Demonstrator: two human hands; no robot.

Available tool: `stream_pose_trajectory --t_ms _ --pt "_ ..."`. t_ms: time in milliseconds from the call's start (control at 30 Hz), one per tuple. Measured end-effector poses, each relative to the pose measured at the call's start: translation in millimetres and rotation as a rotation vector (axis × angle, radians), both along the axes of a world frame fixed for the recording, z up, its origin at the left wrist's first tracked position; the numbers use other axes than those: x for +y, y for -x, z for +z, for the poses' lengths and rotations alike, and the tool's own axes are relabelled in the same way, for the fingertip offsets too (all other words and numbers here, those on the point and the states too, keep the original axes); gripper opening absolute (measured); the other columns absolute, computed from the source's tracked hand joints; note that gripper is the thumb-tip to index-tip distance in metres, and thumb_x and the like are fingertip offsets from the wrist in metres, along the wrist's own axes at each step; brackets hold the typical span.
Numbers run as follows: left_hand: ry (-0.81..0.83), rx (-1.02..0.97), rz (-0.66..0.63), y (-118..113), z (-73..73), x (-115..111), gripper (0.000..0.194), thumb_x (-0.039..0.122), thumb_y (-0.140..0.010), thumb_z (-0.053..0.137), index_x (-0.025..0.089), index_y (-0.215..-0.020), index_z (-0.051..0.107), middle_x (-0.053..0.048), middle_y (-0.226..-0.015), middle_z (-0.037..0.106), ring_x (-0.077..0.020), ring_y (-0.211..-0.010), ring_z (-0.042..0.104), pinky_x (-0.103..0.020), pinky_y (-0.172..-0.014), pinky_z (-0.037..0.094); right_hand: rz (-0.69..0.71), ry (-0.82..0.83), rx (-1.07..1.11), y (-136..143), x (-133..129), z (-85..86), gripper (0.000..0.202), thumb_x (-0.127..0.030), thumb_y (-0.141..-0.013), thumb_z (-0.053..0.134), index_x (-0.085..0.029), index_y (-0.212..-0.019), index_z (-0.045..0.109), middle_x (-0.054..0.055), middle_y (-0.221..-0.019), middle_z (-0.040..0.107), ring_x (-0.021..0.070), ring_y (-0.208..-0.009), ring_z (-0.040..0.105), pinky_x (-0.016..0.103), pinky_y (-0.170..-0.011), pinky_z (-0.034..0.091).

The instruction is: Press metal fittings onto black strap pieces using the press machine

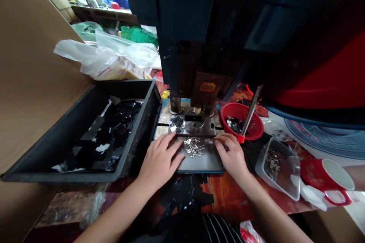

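My left hand (161, 158) is open, its fingers and thumb apart, at the left edge of a flat metal tray (182, 165). A loose heap of small shiny metal pieces (194, 147) lies on the tray, to the right of these fingertips. At the tray's right edge my right hand (232, 155) has thumb and index finger drawn together. Whatever is between them is too small to make out. A few more metal pieces (209, 141) lie beside its fingertips. Just behind the tray is the round metal die (194, 122) of a press (185, 72).
To the left, a black bin (121, 172) holds dark scraps. On the right are a red bowl (258, 131) with parts, a clear plastic container (289, 182) of small metal pieces and a red mug (316, 172). A metal rod (252, 110) with a red end leans over the bowl.
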State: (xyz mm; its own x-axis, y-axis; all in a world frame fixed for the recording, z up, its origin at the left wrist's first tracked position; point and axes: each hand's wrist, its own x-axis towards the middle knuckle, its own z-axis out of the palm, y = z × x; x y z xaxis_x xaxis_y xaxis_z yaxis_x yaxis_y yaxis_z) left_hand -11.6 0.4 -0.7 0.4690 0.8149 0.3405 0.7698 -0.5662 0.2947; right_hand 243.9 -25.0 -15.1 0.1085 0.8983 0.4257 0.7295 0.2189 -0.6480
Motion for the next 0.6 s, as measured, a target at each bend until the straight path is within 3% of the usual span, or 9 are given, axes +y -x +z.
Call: stream_pose_trajectory --t_ms 100,200,433,600 --pt "-0.022 0.106 -0.09 8 -11.0 -14 0.04 0.043 -0.085 0.055 0.026 -0.121 0.059 -0.009 -0.139 0.047 -0.0333 -0.127 0.04 -0.054 -0.102 0.035 0.021 -0.009 -0.153 -6 -20 -5.6 0.017 -0.028 -0.089 0.05 -0.022 -0.094 0.065 0.007 -0.098 0.062 0.0224 -0.094 0.057 0.041 -0.085 0.046" --pt "-0.074 0.113 -0.135 16 -19.5 -23 0.039 0.041 -0.083 0.058 0.027 -0.119 0.06 -0.008 -0.136 0.051 -0.0324 -0.125 0.044 -0.054 -0.102 0.035 0.083 -0.026 -0.252 -6 -35 -12.1 0.019 -0.025 -0.089 0.05 -0.022 -0.102 0.064 0.008 -0.1 0.061 0.0225 -0.095 0.056 0.041 -0.086 0.046" --pt "-0.189 -0.036 -0.222 25 -42.8 -33 0.031 0.019 -0.083 0.059 0.025 -0.114 0.062 -0.003 -0.116 0.067 -0.0225 -0.111 0.058 -0.044 -0.099 0.041 0.076 0.003 -0.461 0 -52 -26.8 0.033 -0.03 -0.088 0.053 -0.022 -0.12 0.058 0.011 -0.115 0.059 0.0279 -0.108 0.052 0.05 -0.094 0.042" --pt "-0.201 -0.125 -0.245 25 -43.8 -34 0.029 0.013 -0.081 0.06 0.026 -0.106 0.065 -0.001 -0.105 0.071 -0.0198 -0.1 0.062 -0.041 -0.093 0.045 0.094 -0.015 -0.464 2 -56 -27.8 0.038 -0.031 -0.088 0.052 -0.021 -0.124 0.055 0.011 -0.119 0.059 0.0279 -0.113 0.052 0.054 -0.101 0.038"
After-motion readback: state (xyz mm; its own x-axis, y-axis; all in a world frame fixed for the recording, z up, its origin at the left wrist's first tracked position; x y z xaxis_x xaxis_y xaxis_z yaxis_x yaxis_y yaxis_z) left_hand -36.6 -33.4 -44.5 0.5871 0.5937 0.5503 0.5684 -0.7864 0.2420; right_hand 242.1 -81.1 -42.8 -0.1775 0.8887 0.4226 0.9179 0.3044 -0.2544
